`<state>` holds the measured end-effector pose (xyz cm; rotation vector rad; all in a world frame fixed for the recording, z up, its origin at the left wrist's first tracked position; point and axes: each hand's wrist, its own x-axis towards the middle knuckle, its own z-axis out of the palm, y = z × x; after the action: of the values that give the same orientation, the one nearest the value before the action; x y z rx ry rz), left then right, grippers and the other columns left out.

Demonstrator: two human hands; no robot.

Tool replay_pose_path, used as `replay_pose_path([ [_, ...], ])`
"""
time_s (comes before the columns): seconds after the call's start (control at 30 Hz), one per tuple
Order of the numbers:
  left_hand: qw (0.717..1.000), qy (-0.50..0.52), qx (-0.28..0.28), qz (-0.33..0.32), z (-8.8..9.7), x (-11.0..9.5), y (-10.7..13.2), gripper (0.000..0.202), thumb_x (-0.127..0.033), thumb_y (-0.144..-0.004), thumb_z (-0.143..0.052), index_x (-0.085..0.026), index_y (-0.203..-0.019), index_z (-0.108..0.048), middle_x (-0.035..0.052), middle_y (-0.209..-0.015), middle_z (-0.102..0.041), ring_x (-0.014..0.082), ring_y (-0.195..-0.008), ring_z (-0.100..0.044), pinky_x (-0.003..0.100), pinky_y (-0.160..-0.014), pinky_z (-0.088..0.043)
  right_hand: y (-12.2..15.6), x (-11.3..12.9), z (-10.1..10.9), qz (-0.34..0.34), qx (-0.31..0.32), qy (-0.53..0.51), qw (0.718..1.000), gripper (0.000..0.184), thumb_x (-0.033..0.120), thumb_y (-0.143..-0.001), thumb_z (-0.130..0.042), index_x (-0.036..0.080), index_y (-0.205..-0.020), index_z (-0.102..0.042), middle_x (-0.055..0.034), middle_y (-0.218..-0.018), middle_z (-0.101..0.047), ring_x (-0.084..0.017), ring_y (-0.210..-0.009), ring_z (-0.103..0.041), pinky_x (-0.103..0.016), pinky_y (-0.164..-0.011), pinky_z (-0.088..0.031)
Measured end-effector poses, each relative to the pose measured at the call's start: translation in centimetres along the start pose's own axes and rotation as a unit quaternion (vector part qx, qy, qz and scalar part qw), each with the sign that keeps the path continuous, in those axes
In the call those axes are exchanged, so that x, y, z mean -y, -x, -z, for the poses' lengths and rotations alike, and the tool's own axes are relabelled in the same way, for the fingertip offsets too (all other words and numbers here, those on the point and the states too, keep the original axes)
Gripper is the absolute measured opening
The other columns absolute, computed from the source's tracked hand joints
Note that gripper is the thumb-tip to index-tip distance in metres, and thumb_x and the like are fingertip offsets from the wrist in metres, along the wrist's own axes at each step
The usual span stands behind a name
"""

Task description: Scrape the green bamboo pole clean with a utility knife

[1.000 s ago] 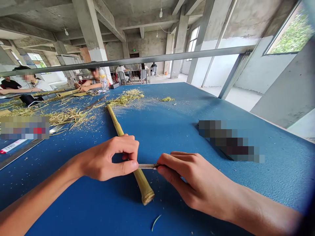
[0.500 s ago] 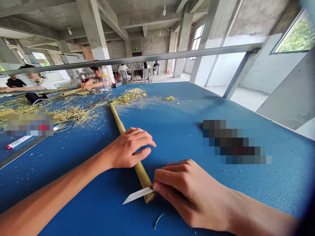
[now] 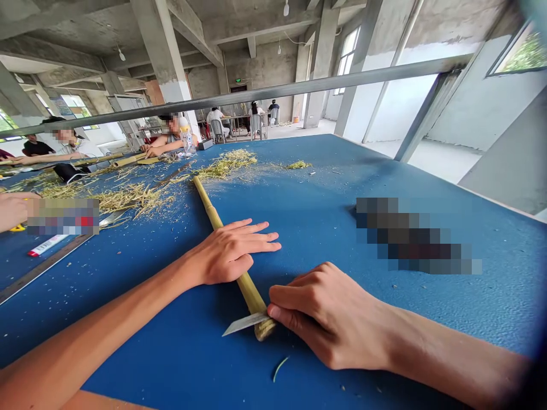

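A long green-yellow bamboo stick (image 3: 211, 212) lies on the blue table (image 3: 325, 188), running from the far middle toward me. My left hand (image 3: 233, 250) lies flat on top of it, fingers stretched out, pressing it down. My right hand (image 3: 331, 313) is closed on a small knife whose pale blade (image 3: 243, 323) points left and lies across the stick's near cut end (image 3: 264, 329).
Bamboo shavings (image 3: 123, 199) are heaped at the left and far middle. A metal ruler (image 3: 47, 262) and a marker (image 3: 45, 245) lie at the left. Other people work at the far left edge. A grey metal bar (image 3: 299, 86) crosses above the table. A loose sliver (image 3: 280, 367) lies near me.
My left hand went from pinching the blade to lying flat on the stick. My right hand carried the knife down from mid-stick to the stick's near end.
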<state>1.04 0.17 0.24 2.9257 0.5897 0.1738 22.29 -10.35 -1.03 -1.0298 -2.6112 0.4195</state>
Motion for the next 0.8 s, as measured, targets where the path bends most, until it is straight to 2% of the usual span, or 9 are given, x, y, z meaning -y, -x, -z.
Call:
replay_pose_path([
  [0.2, 1.0, -0.011, 0.007, 0.007, -0.1, 0.1, 0.2, 0.062, -0.012, -0.085, -0.036, -0.025, -0.143, -0.052, -0.0036, -0.154, -0.044, 0.02, -0.15, -0.029, 0.05, -0.125, -0.018, 1.1, -0.4, 0.2, 0.047, 0.008, -0.004, 0.999, 0.033, 0.035, -0.106, -0.034, 0.025, -0.075, -0.041, 0.0022, -0.065, -0.052, -0.015, -0.057, -0.045, -0.031, -0.057, -0.024],
  [0.33, 1.0, -0.022, 0.007, 0.009, -0.1, 0.0, 0.3, 0.063, -0.011, -0.084, -0.036, -0.026, -0.143, -0.053, -0.0051, -0.154, -0.043, 0.0197, -0.15, -0.029, 0.049, -0.125, -0.017, 1.2, -0.3, -0.1, 0.017, -0.032, -0.007, 0.999, 0.032, 0.035, -0.107, -0.03, 0.025, -0.077, -0.037, 0.003, -0.068, -0.05, -0.014, -0.056, -0.039, -0.031, -0.056, -0.023],
  [0.57, 0.999, -0.025, 0.022, 0.012, 0.1, 0.1, 0.3, 0.064, -0.013, -0.084, -0.035, -0.025, -0.146, -0.05, -0.0054, -0.156, -0.04, 0.0188, -0.151, -0.027, 0.046, -0.126, -0.018, 0.7, -0.2, -0.3, -0.001, -0.007, 0.026, 1.0, 0.031, 0.036, -0.105, -0.031, 0.025, -0.076, -0.031, 0.0055, -0.065, -0.047, -0.015, -0.052, -0.03, -0.033, -0.053, -0.019],
  [0.8, 0.999, -0.036, 0.03, 0.003, 0.1, 0.2, 0.2, 0.063, -0.014, -0.086, -0.034, -0.024, -0.147, -0.049, -0.005, -0.157, -0.039, 0.019, -0.151, -0.028, 0.046, -0.126, -0.018, 0.6, -0.8, 0.1, 0.008, 0.014, 0.035, 0.999, 0.033, 0.038, -0.106, -0.03, 0.025, -0.076, -0.035, 0.0039, -0.065, -0.051, -0.015, -0.054, -0.038, -0.032, -0.056, -0.022],
])
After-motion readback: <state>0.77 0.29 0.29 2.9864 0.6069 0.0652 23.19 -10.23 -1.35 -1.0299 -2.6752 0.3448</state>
